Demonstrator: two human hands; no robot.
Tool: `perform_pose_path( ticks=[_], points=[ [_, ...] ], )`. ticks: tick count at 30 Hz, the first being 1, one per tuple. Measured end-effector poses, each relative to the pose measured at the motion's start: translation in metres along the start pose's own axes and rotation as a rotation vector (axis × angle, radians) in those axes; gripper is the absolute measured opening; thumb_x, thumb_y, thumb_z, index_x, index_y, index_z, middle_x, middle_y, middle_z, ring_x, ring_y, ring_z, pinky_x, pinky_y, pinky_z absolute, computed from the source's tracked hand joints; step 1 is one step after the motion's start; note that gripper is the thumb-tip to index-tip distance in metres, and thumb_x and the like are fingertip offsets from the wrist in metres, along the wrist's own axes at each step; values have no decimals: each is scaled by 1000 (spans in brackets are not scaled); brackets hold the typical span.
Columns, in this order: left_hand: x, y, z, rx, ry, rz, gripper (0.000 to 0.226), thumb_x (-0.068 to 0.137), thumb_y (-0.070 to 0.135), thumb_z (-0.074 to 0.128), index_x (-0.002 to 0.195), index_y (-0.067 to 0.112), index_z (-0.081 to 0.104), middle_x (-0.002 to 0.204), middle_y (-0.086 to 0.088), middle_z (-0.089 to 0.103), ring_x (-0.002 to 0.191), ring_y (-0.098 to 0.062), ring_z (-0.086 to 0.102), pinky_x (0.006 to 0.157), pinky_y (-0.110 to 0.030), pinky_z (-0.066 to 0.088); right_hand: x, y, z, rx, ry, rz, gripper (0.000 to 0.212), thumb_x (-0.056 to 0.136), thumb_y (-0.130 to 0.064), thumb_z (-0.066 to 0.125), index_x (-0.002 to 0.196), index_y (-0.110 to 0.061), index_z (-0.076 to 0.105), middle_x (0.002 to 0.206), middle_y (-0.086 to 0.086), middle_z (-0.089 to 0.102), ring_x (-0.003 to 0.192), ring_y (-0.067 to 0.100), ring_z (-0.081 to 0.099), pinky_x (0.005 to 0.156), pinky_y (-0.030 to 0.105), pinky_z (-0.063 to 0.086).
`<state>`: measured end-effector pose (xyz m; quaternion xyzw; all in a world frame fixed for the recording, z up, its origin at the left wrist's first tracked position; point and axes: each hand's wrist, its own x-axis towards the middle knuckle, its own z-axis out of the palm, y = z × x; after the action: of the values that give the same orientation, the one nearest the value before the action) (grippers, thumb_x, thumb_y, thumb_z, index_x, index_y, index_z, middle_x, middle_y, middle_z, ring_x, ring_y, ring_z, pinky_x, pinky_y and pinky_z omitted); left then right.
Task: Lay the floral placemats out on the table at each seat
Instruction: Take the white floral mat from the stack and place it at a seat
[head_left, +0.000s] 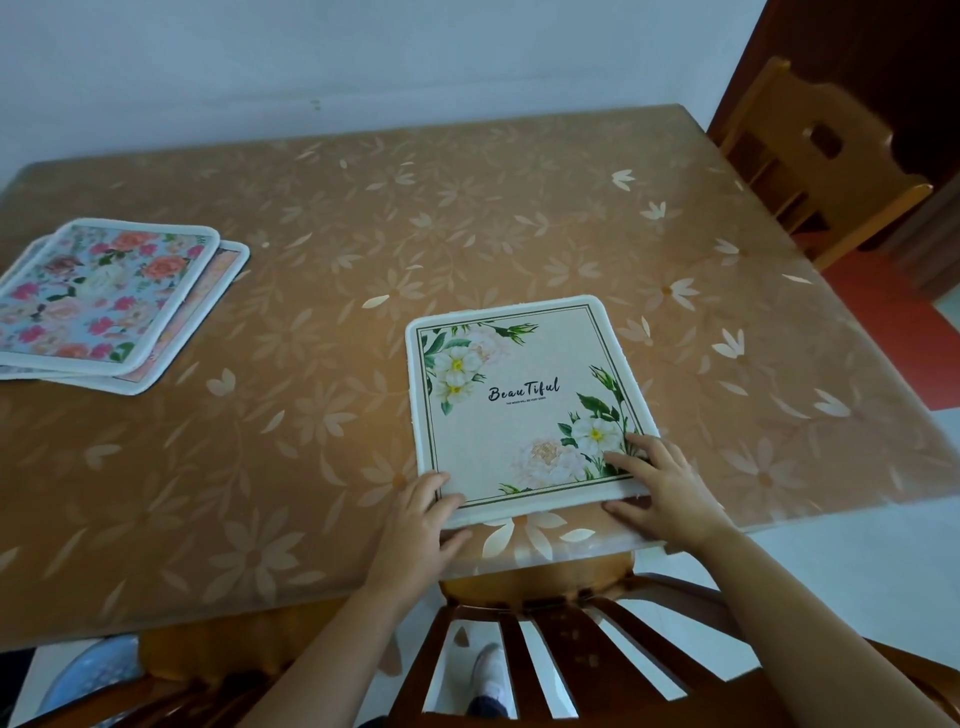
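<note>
**tablefan22:** So, how far along is this? Starting at the near edge: the person leans over a wooden chair (545, 634) tucked in at the near side, and both hands are on the cream placemat (519, 410), the one with white flowers and "Beautiful" printed on it.

**matgeek:** Yep. Left hand (415, 525) has the near-left corner, fingers (441, 496) on top and thumb tucked at the edge. Right hand (665, 488) does the same on the near-right corner, fingers spread over the flower print and thumb along the near edge. Looks like both are pinching it, not just resting.

**tablefan22:** And the mat lies flat on the counter (363, 234), right in front of that chair, a touch back from the edge.

**matgeek:** I'd call that seat basically done, maybe a last squaring-up. Nothing else is laid out though. Further back on the left sits the stack of placemats (104, 296), a blue one with pink and orange roses on top, at least one more fanned out under it.

**tablefan22:** Plus the far chair (810, 171) at the right corner has no mat in front of it.

**matgeek:** So my guess is one seat down, the rest to go.
</note>
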<state>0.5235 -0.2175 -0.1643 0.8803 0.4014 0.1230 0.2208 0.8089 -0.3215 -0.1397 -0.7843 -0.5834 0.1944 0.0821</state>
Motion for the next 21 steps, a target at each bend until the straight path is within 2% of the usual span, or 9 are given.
perform_pose_path(
  ticks=[4, 10, 16, 21],
  points=[
    [4, 0, 2, 43, -2, 15, 32, 79, 20, 69, 108, 9, 63, 132, -15, 49, 127, -33, 38, 102, -47, 35, 3, 0, 1, 15, 21, 12, 59, 71, -42, 71, 124, -27, 50, 138, 7, 38, 128, 28, 30, 102, 50, 38],
    [9, -4, 2, 67, 18, 151, 29, 69, 12, 78, 95, 5, 68, 116, -18, 60, 116, -36, 50, 88, -54, 49, 2, 0, 5, 47, 75, -3, 56, 69, -39, 74, 120, -24, 56, 134, 9, 45, 124, 32, 36, 99, 53, 39],
    [10, -8, 4, 42, 69, 217, 27, 68, 9, 77, 93, 7, 68, 115, -16, 61, 119, -25, 44, 94, -48, 43, 0, 0, 9, 79, 128, -29, 48, 67, -31, 78, 111, -17, 63, 126, 15, 53, 117, 38, 44, 94, 58, 42],
    [10, -8, 4, 24, 59, 199, 27, 68, 8, 78, 93, 6, 68, 116, -17, 61, 118, -28, 46, 93, -49, 46, 1, 0, 8, 87, 128, -35, 48, 67, -32, 78, 110, -18, 64, 126, 13, 54, 119, 35, 44, 96, 58, 41]
  ],
)
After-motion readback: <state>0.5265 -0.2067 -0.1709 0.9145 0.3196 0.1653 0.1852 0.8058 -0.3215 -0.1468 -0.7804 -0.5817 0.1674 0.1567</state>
